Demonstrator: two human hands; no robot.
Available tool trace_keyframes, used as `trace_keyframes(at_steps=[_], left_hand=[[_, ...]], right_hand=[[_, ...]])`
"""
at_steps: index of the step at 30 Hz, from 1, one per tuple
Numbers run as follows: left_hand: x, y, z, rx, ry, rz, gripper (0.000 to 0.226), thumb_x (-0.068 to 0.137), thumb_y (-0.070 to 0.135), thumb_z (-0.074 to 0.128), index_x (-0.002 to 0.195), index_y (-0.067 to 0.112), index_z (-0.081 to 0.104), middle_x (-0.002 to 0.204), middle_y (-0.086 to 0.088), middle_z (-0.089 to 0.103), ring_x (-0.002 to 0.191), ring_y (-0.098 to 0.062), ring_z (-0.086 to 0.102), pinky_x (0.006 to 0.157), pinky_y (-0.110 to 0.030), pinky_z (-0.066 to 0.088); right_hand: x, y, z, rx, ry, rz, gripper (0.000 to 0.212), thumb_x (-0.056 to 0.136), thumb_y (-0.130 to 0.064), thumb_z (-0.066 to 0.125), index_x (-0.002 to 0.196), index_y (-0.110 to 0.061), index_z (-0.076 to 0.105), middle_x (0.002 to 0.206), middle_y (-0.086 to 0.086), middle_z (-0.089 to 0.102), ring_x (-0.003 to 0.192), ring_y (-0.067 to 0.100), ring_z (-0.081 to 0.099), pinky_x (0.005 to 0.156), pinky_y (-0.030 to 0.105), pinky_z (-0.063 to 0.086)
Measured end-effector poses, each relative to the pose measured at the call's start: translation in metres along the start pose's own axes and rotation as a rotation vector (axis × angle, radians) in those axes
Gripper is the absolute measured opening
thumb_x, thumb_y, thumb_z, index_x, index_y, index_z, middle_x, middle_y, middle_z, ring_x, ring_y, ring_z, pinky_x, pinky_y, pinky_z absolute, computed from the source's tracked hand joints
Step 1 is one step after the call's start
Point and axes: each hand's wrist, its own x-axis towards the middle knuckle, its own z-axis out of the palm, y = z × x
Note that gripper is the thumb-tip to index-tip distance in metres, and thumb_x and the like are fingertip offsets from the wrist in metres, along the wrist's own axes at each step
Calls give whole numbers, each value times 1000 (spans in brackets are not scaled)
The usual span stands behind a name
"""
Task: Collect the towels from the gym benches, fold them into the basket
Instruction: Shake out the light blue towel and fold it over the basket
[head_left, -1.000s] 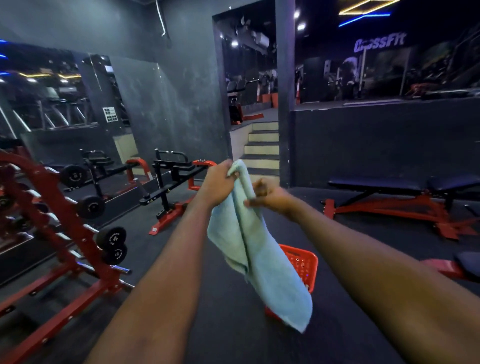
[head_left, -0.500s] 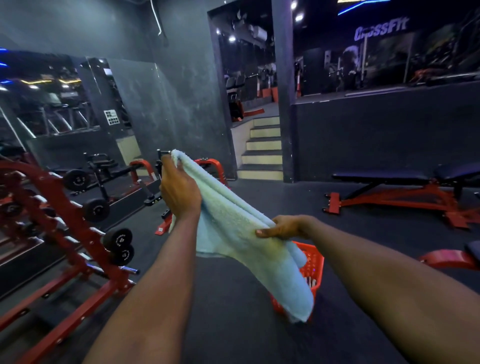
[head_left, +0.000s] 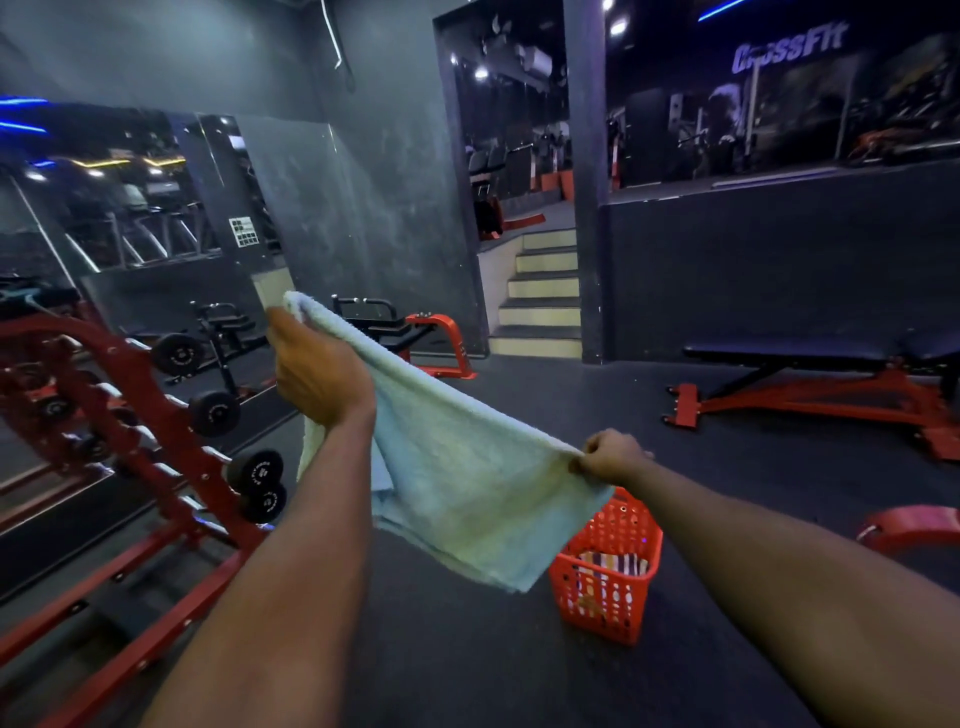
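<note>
Fingers of the left hand (head_left: 317, 374) are curled closed around the upper corner of the pale blue towel (head_left: 457, 478), raised at left; those of the right hand (head_left: 608, 457) pinch the towel's opposite corner, lower and to the right. Between both grips the top edge runs taut and slopes down to the right, while the remaining cloth hangs in a loose fold below. Behind the hanging cloth, on the dark floor (head_left: 467, 675), stands a red perforated basket (head_left: 608, 587) with striped fabric (head_left: 613, 564) inside. At far right sits a red-framed bench (head_left: 810, 374). At left stands a red dumbbell rack (head_left: 156, 441). Steps (head_left: 540, 296) rise at far centre.
</note>
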Motion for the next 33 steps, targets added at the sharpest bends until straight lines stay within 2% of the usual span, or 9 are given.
trace_keyframes(at_steps=[4, 10, 12, 15, 18, 19, 26, 30, 33], left_hand=[[5, -19, 3, 111, -63, -75, 30, 101, 29, 34, 121, 10, 46, 114, -12, 64, 95, -38, 66, 69, -44, 49], [-3, -43, 8, 261, -223, -211, 30, 102, 23, 36, 119, 2, 49, 116, -25, 63, 103, -45, 61, 80, -51, 49], [-3, -48, 12, 309, -325, -296, 33, 102, 21, 35, 117, -3, 52, 115, -28, 63, 105, -44, 62, 84, -50, 49], [-4, -55, 17, 401, -524, -370, 29, 97, 7, 42, 117, -4, 60, 120, -24, 63, 110, -40, 61, 88, -45, 50], [-17, -52, 18, 436, -752, -298, 25, 91, 7, 52, 113, 0, 63, 120, -20, 63, 110, -37, 61, 87, -40, 50], [-25, -51, 20, 394, -838, -227, 25, 90, 14, 56, 110, 0, 63, 117, -20, 64, 108, -37, 61, 86, -38, 50], [-60, -24, 22, 122, -1329, 341, 39, 85, 35, 66, 56, 14, 50, 56, -5, 56, 53, -20, 57, 47, -26, 43], [-60, -19, 15, -114, -1436, 172, 18, 89, 18, 61, 73, 10, 59, 75, -17, 68, 57, -24, 68, 55, -36, 60], [-56, -22, 13, -287, -1533, 18, 16, 87, 0, 48, 93, 1, 63, 90, -24, 69, 73, -32, 71, 68, -48, 61]], right_hand=[[-4, -11, -4, 261, 304, 211, 22, 85, -40, 59, 99, -24, 62, 110, 8, 67, 113, 31, 58, 101, 44, 33], [-10, -32, -24, 318, 680, 244, 16, 88, -18, 54, 103, -12, 55, 101, 22, 68, 98, 42, 64, 81, 42, 48], [-6, -41, -31, 297, 622, 356, 22, 89, -13, 54, 110, -8, 60, 110, 21, 67, 104, 40, 64, 79, 40, 51], [-3, -50, -39, 437, 258, 375, 33, 88, -12, 56, 120, -6, 61, 117, 16, 64, 104, 31, 65, 67, 34, 51], [-19, -73, -41, 519, -141, 318, 2, 87, -6, 59, 88, -6, 60, 61, 13, 66, 45, 19, 64, 41, 27, 50], [-23, -83, -38, 470, -192, 247, 11, 84, -4, 63, 74, -5, 59, 46, 11, 60, 33, 17, 58, 35, 25, 48], [-34, -134, -12, 553, -133, -244, 11, 81, -10, 71, 80, -11, 61, 79, 15, 65, 63, 27, 69, 54, 35, 60], [-33, -142, -12, 507, 34, -347, 9, 77, -14, 66, 86, -16, 67, 90, 9, 69, 74, 19, 69, 65, 34, 62], [-32, -139, -14, 605, -43, -362, 14, 78, -19, 70, 91, -17, 68, 96, 14, 71, 82, 20, 71, 67, 34, 62]])
